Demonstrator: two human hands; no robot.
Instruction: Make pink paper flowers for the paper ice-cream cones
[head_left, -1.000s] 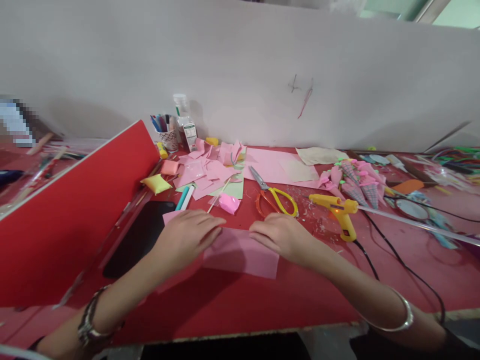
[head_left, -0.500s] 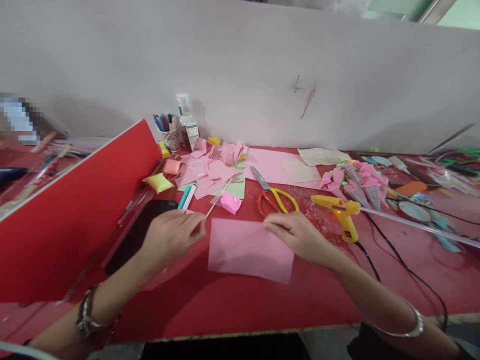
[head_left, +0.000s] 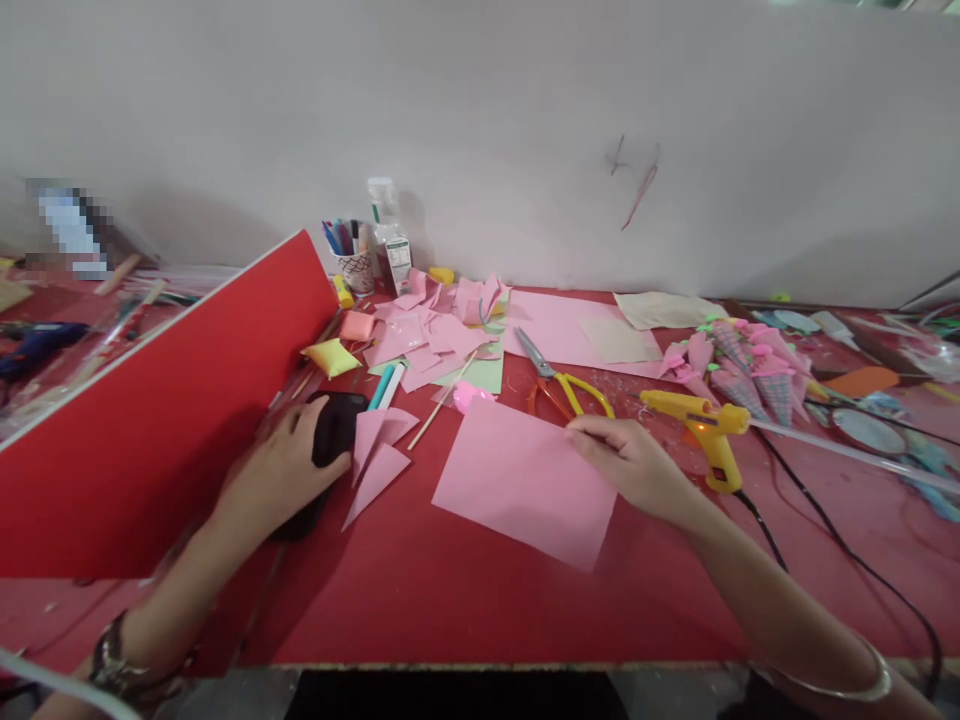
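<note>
My left hand (head_left: 289, 460) lies across a black phone (head_left: 336, 428) on the red table, fingers along one side and thumb at the other. The hand covers much of the phone. Two pointed pieces of pink paper (head_left: 377, 480) lie just right of the thumb. My right hand (head_left: 626, 462) pinches the upper right edge of a pink paper sheet (head_left: 517, 480), which sits tilted in front of me. Beyond that sheet lie scissors (head_left: 559, 380) with red and yellow handles, and a bright pink packet (head_left: 471, 397) partly hidden by the sheet.
A yellow glue gun (head_left: 709, 430) with a black cord stands to the right, near pink paper cones (head_left: 750, 370). A large red board (head_left: 187, 400) leans at left. Pink scraps (head_left: 442, 330), a pen cup (head_left: 354, 268) and a bottle (head_left: 394, 250) line the back.
My left hand has moved left and down onto the phone, uncovering the pointed pink pieces. The pink sheet has turned clockwise in my right hand. The view has shifted slightly left.
</note>
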